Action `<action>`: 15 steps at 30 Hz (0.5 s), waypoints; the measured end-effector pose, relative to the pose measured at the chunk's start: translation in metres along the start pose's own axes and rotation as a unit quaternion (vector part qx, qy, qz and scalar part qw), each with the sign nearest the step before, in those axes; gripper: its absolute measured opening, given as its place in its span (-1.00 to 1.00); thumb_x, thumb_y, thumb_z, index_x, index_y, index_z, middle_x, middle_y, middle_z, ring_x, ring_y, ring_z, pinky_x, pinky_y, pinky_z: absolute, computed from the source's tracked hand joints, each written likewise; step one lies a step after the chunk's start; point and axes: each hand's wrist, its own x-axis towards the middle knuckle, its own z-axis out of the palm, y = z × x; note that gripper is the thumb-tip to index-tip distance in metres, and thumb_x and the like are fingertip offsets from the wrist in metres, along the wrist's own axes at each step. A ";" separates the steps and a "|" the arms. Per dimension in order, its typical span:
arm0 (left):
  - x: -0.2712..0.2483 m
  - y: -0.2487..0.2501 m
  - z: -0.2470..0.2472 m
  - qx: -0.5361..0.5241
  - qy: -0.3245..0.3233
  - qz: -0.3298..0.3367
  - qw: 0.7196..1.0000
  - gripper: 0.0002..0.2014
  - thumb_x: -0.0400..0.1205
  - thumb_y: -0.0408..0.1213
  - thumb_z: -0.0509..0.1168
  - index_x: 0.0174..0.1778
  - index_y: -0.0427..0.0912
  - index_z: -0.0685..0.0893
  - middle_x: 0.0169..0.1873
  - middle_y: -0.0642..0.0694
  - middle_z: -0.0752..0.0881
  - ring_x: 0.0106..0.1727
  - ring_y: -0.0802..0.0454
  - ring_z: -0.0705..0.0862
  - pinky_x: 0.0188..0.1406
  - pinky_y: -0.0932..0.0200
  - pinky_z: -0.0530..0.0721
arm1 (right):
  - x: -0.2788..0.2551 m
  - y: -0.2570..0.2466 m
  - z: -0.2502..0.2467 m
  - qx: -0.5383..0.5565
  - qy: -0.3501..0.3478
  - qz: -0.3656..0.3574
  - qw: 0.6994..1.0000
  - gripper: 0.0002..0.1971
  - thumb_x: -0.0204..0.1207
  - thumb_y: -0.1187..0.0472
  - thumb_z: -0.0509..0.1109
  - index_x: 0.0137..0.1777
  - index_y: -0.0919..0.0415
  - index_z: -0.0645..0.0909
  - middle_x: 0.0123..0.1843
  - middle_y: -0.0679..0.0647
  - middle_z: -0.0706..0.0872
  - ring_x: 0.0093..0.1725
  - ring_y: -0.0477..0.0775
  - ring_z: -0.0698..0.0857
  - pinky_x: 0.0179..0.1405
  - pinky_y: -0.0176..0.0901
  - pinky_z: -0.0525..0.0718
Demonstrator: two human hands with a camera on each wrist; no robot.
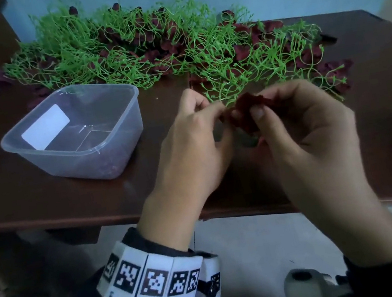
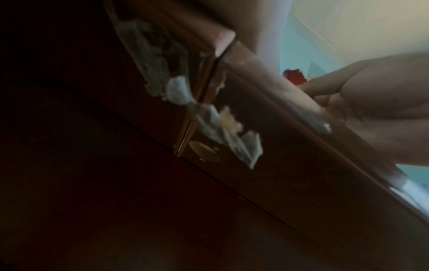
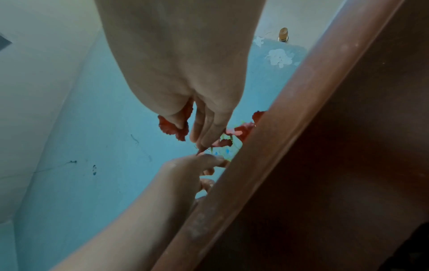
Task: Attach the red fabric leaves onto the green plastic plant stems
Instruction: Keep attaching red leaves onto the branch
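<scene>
A dark red fabric leaf [image 1: 248,110] is pinched between thumb and fingers of my right hand [image 1: 259,111] above the table's front half. My left hand [image 1: 211,110] pinches the tip of a green plastic stem [image 1: 217,100] that runs out of the pile, right against the leaf's left edge. In the right wrist view the red leaf [image 3: 173,126] shows behind the right hand's fingers [image 3: 206,128], with the left hand's fingertips [image 3: 209,158] just below. The left wrist view catches only a bit of the red leaf [image 2: 293,77] past the table edge.
A big heap of green stems [image 1: 135,46] with red leaves on many of them covers the back of the brown table [image 1: 41,196]. A clear plastic tub [image 1: 74,133] stands at the left. Loose red leaves [image 1: 337,65] lie at the right.
</scene>
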 end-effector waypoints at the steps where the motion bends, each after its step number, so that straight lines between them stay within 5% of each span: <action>1: 0.000 0.000 -0.001 -0.007 -0.004 0.003 1.000 -0.79 0.63 -0.11 0.26 -0.10 -0.15 0.74 -0.04 -0.03 0.47 -0.25 -0.02 0.56 -0.28 -0.12 0.66 | 0.000 0.002 0.000 -0.011 0.001 0.012 1.000 -0.92 0.65 0.38 0.39 0.01 0.20 0.67 -0.09 0.01 0.82 -0.10 -0.10 0.80 -0.11 -0.29 0.71; 5: 0.000 -0.005 0.000 -0.064 0.015 -0.007 0.998 -0.91 0.65 -0.32 0.43 -0.08 -0.28 0.79 0.06 -0.10 0.53 -0.16 0.10 0.60 -0.16 0.38 0.58 | 0.005 0.009 -0.005 -0.025 0.028 0.054 0.998 -0.96 0.65 0.33 0.41 -0.01 0.22 0.69 -0.19 0.02 0.80 -0.22 -0.17 0.75 -0.25 -0.13 0.73; 9: 0.001 -0.009 0.001 -0.170 0.006 -0.036 0.985 -0.95 0.61 -0.39 0.47 -0.14 -0.28 0.80 0.16 -0.09 0.57 -0.08 0.05 0.74 -0.06 0.31 0.64 | 0.007 0.013 -0.009 0.001 0.032 0.111 0.993 -0.91 0.68 0.29 0.38 -0.03 0.26 0.70 -0.21 0.21 0.79 -0.27 0.02 0.74 -0.25 0.22 0.75; 11: 0.001 -0.008 -0.001 -0.193 0.008 -0.024 0.981 -0.96 0.59 -0.43 0.47 -0.16 -0.28 0.82 0.14 -0.08 0.62 -0.04 0.04 0.76 -0.03 0.28 0.67 | 0.008 0.016 -0.009 0.043 0.033 0.143 0.988 -0.89 0.69 0.25 0.37 -0.02 0.24 0.70 -0.17 0.22 0.81 -0.14 0.20 0.82 -0.15 0.29 0.81; 15: 0.001 -0.005 -0.003 -0.163 0.017 0.031 0.986 -0.97 0.55 -0.47 0.50 -0.18 -0.31 0.85 0.08 -0.11 0.69 0.00 0.09 0.76 0.05 0.34 0.66 | 0.012 0.015 -0.009 0.191 0.056 0.224 0.954 -0.85 0.73 0.30 0.28 -0.03 0.23 0.67 -0.05 0.17 0.85 0.05 0.24 0.84 -0.09 0.01 0.80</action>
